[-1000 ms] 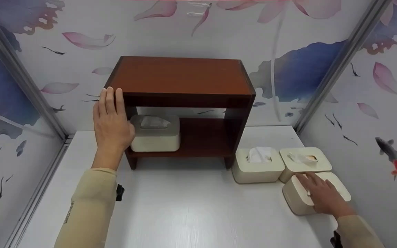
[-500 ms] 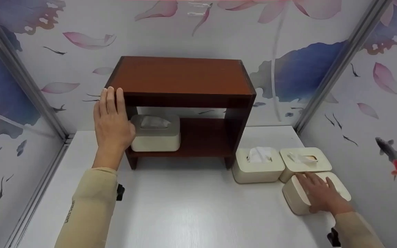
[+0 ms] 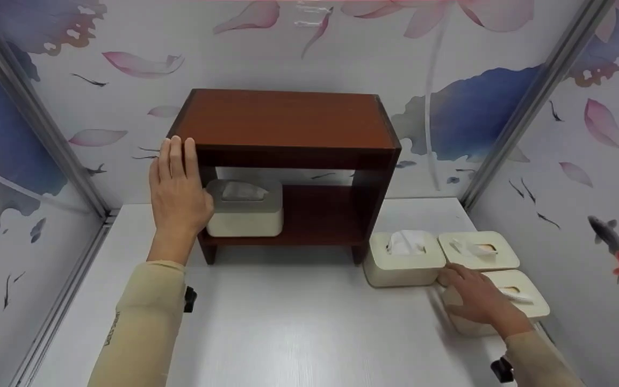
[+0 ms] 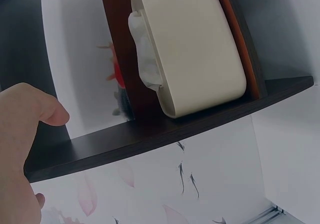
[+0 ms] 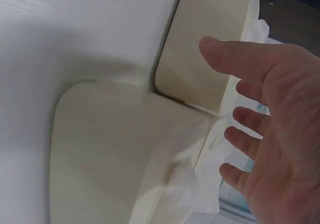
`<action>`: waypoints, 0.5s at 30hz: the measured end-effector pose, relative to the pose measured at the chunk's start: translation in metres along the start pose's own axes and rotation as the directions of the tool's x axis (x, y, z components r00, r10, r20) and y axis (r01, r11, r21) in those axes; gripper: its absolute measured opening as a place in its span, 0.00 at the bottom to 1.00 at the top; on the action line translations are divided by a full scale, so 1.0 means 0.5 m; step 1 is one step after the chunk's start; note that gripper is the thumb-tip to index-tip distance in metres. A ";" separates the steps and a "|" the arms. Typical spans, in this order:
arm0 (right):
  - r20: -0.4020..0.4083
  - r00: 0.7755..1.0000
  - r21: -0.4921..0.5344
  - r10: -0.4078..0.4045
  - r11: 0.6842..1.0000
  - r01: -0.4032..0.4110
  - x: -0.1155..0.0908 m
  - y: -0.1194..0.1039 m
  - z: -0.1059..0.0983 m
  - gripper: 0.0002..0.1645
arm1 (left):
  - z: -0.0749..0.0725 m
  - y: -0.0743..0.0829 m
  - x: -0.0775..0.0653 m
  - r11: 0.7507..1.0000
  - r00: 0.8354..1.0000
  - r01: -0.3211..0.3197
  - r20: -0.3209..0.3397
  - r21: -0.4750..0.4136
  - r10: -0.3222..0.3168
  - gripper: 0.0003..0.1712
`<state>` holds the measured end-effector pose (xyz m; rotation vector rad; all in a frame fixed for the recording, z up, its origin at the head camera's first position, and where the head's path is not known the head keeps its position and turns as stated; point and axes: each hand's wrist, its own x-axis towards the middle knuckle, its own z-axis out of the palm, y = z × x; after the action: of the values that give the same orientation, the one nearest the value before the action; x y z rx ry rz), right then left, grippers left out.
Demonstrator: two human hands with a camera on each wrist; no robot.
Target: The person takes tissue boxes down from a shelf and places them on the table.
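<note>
My left hand (image 3: 179,201) rests with straight fingers along the left side of a reddish-brown wooden shelf unit (image 3: 288,119). Inside the unit, on its lower board, a cream tissue box (image 3: 247,223) sits at the left; its side also fills much of the left wrist view. Over on the right, my right hand (image 3: 476,298) hovers over the front left part of a cream tissue box (image 3: 534,310), fingers spread loosely and holding nothing. Behind it are a second tissue box (image 3: 505,263) and, to the left, a third tissue box (image 3: 402,276).
A white tabletop (image 3: 288,322) carries everything. Printed wall panels (image 3: 309,59) enclose the back and both sides, with metal corner posts (image 3: 535,102). The right half of the lower shelf board (image 3: 315,209) shows beside the stored box.
My right hand has lifted off the front right tissue box and moved left toward the gap between the boxes. My left hand stays at the shelf unit's side.
</note>
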<state>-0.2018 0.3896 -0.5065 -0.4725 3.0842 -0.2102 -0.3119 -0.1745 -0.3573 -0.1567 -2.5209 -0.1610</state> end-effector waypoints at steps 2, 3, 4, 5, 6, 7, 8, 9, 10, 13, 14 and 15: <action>-0.011 0.999 0.019 -0.044 0.999 0.044 0.011 -0.022 0.001 0.43 | 0.000 0.000 0.000 1.000 1.000 0.003 0.001 0.002 -0.003 0.48; -0.013 0.998 0.025 -0.067 0.997 0.067 0.017 -0.034 0.002 0.42 | 0.001 0.000 0.000 1.000 1.000 0.005 0.002 0.004 -0.005 0.48; -0.010 0.996 0.028 -0.091 0.995 0.092 0.023 -0.046 0.005 0.42 | 0.001 0.000 0.000 1.000 1.000 0.006 0.004 0.008 -0.006 0.48; -0.007 0.993 0.037 -0.116 0.993 0.116 0.028 -0.058 0.007 0.42 | 0.001 0.001 0.001 1.000 1.000 0.007 0.006 0.010 -0.007 0.48; -0.003 0.990 0.044 -0.138 0.990 0.138 0.034 -0.070 0.010 0.42 | 0.002 0.001 0.001 1.000 1.000 0.007 0.010 0.013 -0.007 0.48; 0.003 0.987 0.048 -0.162 0.986 0.161 0.040 -0.082 0.012 0.41 | 0.002 0.002 0.001 1.000 1.000 0.009 0.014 0.017 -0.009 0.48; 0.006 0.983 0.049 -0.185 0.982 0.185 0.045 -0.094 0.015 0.41 | 0.002 0.002 0.001 1.000 1.000 0.010 0.019 0.020 -0.010 0.49; 0.011 0.979 0.048 -0.205 0.978 0.204 0.051 -0.107 0.018 0.41 | 0.002 0.002 0.001 1.000 1.000 0.010 0.022 0.021 -0.011 0.49; 0.014 0.974 0.052 -0.224 0.973 0.223 0.057 -0.119 0.021 0.41 | 0.002 0.002 0.001 1.000 1.000 0.011 0.024 0.020 -0.011 0.49; 0.022 0.961 0.058 -0.276 0.960 0.274 0.077 -0.154 0.029 0.41 | 0.002 0.002 0.001 1.000 1.000 0.012 0.023 0.016 -0.013 0.50; 0.022 0.956 0.062 -0.293 0.955 0.291 0.084 -0.165 0.033 0.40 | 0.002 0.001 0.001 1.000 1.000 0.012 0.022 0.015 -0.012 0.50; 0.021 0.950 0.067 -0.312 0.948 0.310 0.091 -0.176 0.037 0.40 | 0.002 0.000 0.001 1.000 1.000 0.012 0.021 0.015 -0.012 0.50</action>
<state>-0.2187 0.2904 -0.5127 -0.9491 2.9449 -0.2996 -0.3129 -0.1741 -0.3579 -0.1378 -2.5440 -0.1466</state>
